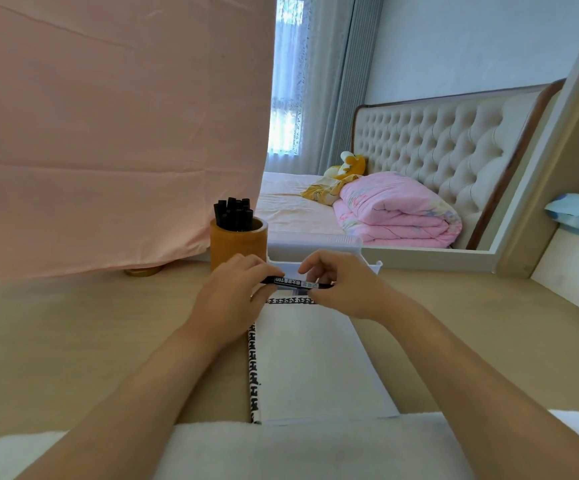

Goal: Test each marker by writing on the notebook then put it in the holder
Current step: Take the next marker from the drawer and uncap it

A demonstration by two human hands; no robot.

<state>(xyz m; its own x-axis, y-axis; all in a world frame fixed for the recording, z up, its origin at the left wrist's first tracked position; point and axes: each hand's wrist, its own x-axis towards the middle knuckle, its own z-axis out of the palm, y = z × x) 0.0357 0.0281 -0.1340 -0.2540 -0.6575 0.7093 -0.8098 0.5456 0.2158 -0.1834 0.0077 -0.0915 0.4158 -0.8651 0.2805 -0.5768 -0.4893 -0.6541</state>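
Above a pale wooden surface (73,323), two bare hands meet over the far edge of a notebook (312,358). Between them a black marker (296,283) with a white label lies level, crosswise to the view. The left hand (232,292) has its grip closed round the marker's left end, fingers curled over it. The right hand (343,289) pinches the right end, so its grip is also closed on the marker. Whether the cap is on cannot be told.

The notebook lies flat between the forearms, showing a blank white page with a black-and-white patterned border along its left and top edges. A round orange-brown holder (239,245) stands just behind the left hand, with black markers (234,214) upright inside it. A white plastic tray (315,244) sits just behind the hands. A white cloth (315,445) covers the near edge.

A pink sheet (108,133) hangs at the left. Farther back is a bed with a tufted headboard (437,140), a folded pink quilt (395,209) and a yellow soft toy (348,166).
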